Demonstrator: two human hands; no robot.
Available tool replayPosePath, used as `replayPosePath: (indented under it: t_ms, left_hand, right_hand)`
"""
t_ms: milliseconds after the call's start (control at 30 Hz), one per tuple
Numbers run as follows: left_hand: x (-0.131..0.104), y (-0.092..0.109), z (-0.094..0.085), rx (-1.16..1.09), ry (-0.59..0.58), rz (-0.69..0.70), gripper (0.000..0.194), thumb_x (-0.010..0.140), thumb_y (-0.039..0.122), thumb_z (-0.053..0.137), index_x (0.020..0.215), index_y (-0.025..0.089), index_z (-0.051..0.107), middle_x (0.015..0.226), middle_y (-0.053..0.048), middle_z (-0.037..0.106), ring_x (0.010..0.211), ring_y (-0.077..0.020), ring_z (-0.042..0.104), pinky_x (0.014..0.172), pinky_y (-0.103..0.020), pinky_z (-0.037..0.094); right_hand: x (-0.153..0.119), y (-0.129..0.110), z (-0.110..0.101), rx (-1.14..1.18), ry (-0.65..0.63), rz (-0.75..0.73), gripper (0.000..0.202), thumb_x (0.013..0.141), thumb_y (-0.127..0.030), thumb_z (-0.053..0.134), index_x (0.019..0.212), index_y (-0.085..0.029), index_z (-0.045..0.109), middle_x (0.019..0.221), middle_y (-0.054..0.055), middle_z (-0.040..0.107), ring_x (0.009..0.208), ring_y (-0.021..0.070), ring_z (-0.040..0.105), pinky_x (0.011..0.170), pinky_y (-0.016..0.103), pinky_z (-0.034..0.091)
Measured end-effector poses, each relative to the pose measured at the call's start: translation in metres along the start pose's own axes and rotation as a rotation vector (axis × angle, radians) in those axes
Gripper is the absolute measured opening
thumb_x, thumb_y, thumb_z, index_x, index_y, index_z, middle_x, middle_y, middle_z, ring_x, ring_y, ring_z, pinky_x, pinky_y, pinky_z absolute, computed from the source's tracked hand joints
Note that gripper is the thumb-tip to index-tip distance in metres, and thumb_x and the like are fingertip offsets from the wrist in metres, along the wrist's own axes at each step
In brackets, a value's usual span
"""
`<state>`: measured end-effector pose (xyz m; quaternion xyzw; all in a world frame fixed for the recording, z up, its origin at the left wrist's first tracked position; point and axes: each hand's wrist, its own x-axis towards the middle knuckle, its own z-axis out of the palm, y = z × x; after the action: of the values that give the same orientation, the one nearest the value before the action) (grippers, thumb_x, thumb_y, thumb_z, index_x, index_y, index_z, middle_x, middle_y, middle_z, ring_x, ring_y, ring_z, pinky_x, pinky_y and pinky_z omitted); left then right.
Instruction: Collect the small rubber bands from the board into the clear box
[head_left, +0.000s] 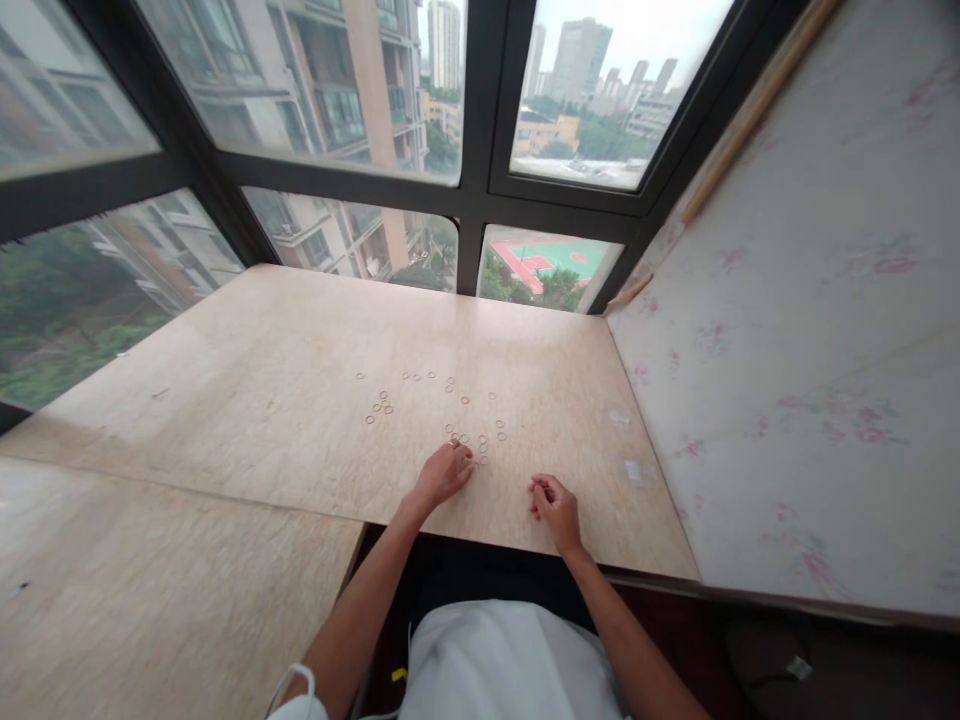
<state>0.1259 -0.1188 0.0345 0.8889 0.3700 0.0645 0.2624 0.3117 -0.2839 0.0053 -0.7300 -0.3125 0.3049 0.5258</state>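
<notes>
Several small thin rings lie scattered on the pale tabletop [300, 340]; most are dull brown or grey, and one ring [465, 400] looks reddish. My left hand [444, 474] rests low over the near rings, its fingers bent and drawn together. By its fingertips lies a ring [464, 439]; whether the fingers grip one is hidden. Right of it, my right hand [555, 507] hovers at or just above the surface with thumb and fingers pinched together. Anything between those fingertips is too small to make out. A short column of rings [484, 448] sits between both hands.
Dark-framed windows [472, 190] bound the table's far side. A flowered wall [810, 360] closes off the right. Another ring cluster [383, 403] lies farther left. A second pale board [187, 590] adjoins at the near left. Two whitish patches [634, 470] mark the right side.
</notes>
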Motion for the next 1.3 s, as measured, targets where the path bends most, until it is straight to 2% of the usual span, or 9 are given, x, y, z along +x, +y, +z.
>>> replayPosePath:
  t_ms: [67, 233, 333, 467, 600, 733, 900, 1100, 1300]
  left_hand:
    - [-0.004, -0.022, -0.017, 0.063, 0.026, -0.209, 0.015, 0.085, 0.027, 0.05, 0.092, 0.019, 0.06, 0.099, -0.007, 0.062, 0.09, -0.0181, 0.059, 0.075, -0.027, 0.043]
    - [-0.007, -0.061, -0.054, 0.105, 0.023, -0.378, 0.018, 0.084, 0.031, 0.049, 0.085, 0.017, 0.059, 0.083, -0.008, 0.064, 0.077, -0.0209, 0.06, 0.065, -0.03, 0.042]
    - [0.001, -0.05, -0.051, 0.096, 0.018, -0.281, 0.021, 0.085, 0.031, 0.048, 0.094, 0.016, 0.06, 0.087, -0.009, 0.065, 0.081, -0.0211, 0.06, 0.068, -0.03, 0.043]
    - [0.026, -0.02, -0.025, 0.056, -0.049, -0.094, 0.019, 0.082, 0.027, 0.054, 0.096, 0.019, 0.063, 0.094, -0.007, 0.063, 0.086, -0.0192, 0.061, 0.073, -0.027, 0.045]
    - [0.054, -0.008, -0.008, 0.039, -0.005, -0.043, 0.034, 0.082, 0.024, 0.054, 0.116, 0.019, 0.057, 0.111, -0.01, 0.057, 0.097, -0.0201, 0.059, 0.081, -0.029, 0.045]
    - [0.069, -0.014, -0.015, 0.023, 0.101, -0.044, 0.048, 0.081, 0.019, 0.055, 0.128, 0.017, 0.046, 0.125, -0.014, 0.048, 0.111, -0.0215, 0.053, 0.093, -0.032, 0.042]
    - [0.069, -0.018, -0.021, 0.008, 0.18, -0.044, 0.043, 0.085, 0.021, 0.049, 0.128, 0.018, 0.044, 0.122, -0.012, 0.049, 0.103, -0.0196, 0.056, 0.091, -0.033, 0.044]
    - [0.077, -0.014, -0.015, 0.048, 0.105, -0.017, 0.032, 0.084, 0.02, 0.049, 0.114, 0.015, 0.055, 0.113, -0.013, 0.057, 0.101, -0.022, 0.057, 0.086, -0.034, 0.046]
    - [0.099, -0.008, -0.017, 0.085, -0.014, 0.099, 0.029, 0.079, 0.023, 0.056, 0.107, 0.021, 0.062, 0.114, -0.008, 0.058, 0.101, -0.0198, 0.058, 0.084, -0.028, 0.047]
  right_hand:
    - [0.0, 0.0, 0.0, -0.006, 0.007, -0.006, 0.044, 0.075, -0.056, 0.057, 0.092, -0.016, 0.063, 0.076, 0.005, 0.067, 0.048, 0.0146, 0.059, 0.039, 0.024, 0.045]
    - [0.0, -0.001, 0.002, -0.008, 0.018, -0.02, 0.039, 0.076, -0.053, 0.056, 0.09, -0.017, 0.064, 0.075, 0.005, 0.066, 0.048, 0.0147, 0.059, 0.037, 0.023, 0.044]
    - [-0.001, -0.001, 0.004, -0.007, 0.035, -0.027, 0.04, 0.076, -0.053, 0.057, 0.09, -0.017, 0.065, 0.075, 0.005, 0.067, 0.047, 0.0147, 0.059, 0.037, 0.024, 0.044]
    - [-0.001, 0.001, 0.004, -0.015, 0.044, -0.044, 0.04, 0.076, -0.052, 0.056, 0.092, -0.016, 0.065, 0.075, 0.006, 0.068, 0.046, 0.0145, 0.059, 0.037, 0.023, 0.044]
    - [-0.001, 0.0, 0.004, -0.024, 0.04, -0.058, 0.038, 0.077, -0.05, 0.055, 0.092, -0.016, 0.064, 0.075, 0.006, 0.068, 0.046, 0.0147, 0.06, 0.036, 0.023, 0.045]
    - [-0.001, 0.0, 0.004, -0.029, 0.037, -0.069, 0.037, 0.079, -0.048, 0.054, 0.092, -0.016, 0.063, 0.075, 0.006, 0.067, 0.047, 0.0146, 0.06, 0.037, 0.023, 0.045]
    - [-0.001, 0.003, 0.004, -0.031, 0.036, -0.079, 0.039, 0.08, -0.05, 0.052, 0.093, -0.015, 0.063, 0.075, 0.006, 0.067, 0.047, 0.0146, 0.06, 0.037, 0.023, 0.045]
    - [-0.001, 0.006, 0.004, -0.038, 0.039, -0.083, 0.04, 0.08, -0.05, 0.053, 0.094, -0.015, 0.064, 0.076, 0.007, 0.067, 0.048, 0.0147, 0.06, 0.037, 0.023, 0.045]
    - [-0.003, 0.004, 0.004, -0.045, 0.041, -0.08, 0.037, 0.08, -0.048, 0.053, 0.095, -0.015, 0.063, 0.076, 0.006, 0.067, 0.049, 0.0151, 0.061, 0.039, 0.024, 0.047]
